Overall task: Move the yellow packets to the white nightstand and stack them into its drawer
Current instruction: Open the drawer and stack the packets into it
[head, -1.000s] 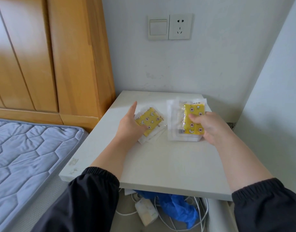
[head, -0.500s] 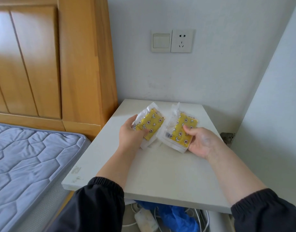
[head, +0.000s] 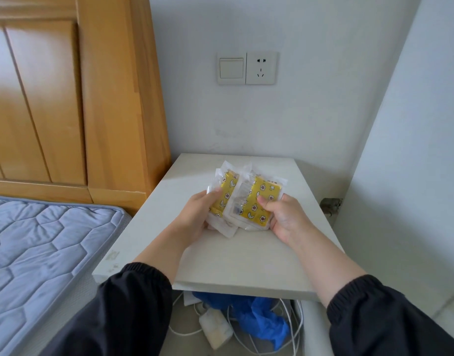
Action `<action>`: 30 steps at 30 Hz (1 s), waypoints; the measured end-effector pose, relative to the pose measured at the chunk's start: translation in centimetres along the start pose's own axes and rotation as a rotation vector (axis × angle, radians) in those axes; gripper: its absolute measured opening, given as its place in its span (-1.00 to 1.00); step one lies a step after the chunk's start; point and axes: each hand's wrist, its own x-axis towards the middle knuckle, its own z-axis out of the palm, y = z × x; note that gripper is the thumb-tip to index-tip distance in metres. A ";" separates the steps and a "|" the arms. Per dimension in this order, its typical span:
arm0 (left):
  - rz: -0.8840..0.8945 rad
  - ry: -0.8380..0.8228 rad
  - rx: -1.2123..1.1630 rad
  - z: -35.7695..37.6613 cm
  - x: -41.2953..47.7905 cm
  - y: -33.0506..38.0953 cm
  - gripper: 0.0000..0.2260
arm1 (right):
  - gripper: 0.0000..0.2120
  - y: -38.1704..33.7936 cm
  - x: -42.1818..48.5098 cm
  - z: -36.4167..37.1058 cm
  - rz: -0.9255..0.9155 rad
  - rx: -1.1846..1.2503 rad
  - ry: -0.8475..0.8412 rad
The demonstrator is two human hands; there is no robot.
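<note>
Yellow packets [head: 256,204] in clear wrap are held in both our hands over the middle of the white desk [head: 246,260] — two bundles, their edges overlapping. In the head view, our left grip [head: 195,214] curls round the left bundle [head: 224,194], thumb on its face. Our right grip [head: 285,217] pinches the right bundle, thumb pressed on the yellow print. Whether the lower edges touch the desk we cannot tell. Under the desk lie a blue bag [head: 259,319] and white cables [head: 295,327] — a blue mattress [head: 41,253] lies to the left.
</note>
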 end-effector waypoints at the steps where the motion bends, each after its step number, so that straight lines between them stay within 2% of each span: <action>1: -0.012 -0.010 -0.005 0.2 -0.6 0.1 -0.78 | -0.81 -0.1 -0.7 -0.1 0.004 -0.013 0.012; 5: -0.047 -0.111 0.006 0.8 -3.8 0.1 -0.84 | -0.72 -0.9 -3.8 -1.1 0.038 -0.105 0.062; 11: -0.023 -0.222 0.107 2.3 -9.2 -0.8 -0.80 | -0.75 0.0 -10.0 -3.8 -0.016 -0.324 0.083; 15: 0.012 -0.212 0.191 3.6 -12.1 -2.6 -0.75 | -0.82 1.3 -14.1 -4.4 -0.132 -0.473 0.151; 19: -0.035 -0.208 0.157 3.6 -14.6 -5.9 -0.83 | -0.82 4.5 -18.3 -4.2 -0.300 -0.562 0.275; 21: -0.069 -0.196 0.151 3.3 -15.9 -7.8 -0.82 | -0.81 6.9 -19.9 -4.1 -0.345 -0.632 0.286; 24: -0.125 -0.175 0.103 2.7 -17.3 -9.6 -0.79 | -0.80 9.1 -20.9 -3.9 -0.333 -0.687 0.266; 30: -0.219 -0.128 0.049 2.0 -18.9 -11.0 -0.80 | -0.77 10.4 -22.4 -4.1 -0.207 -0.638 0.261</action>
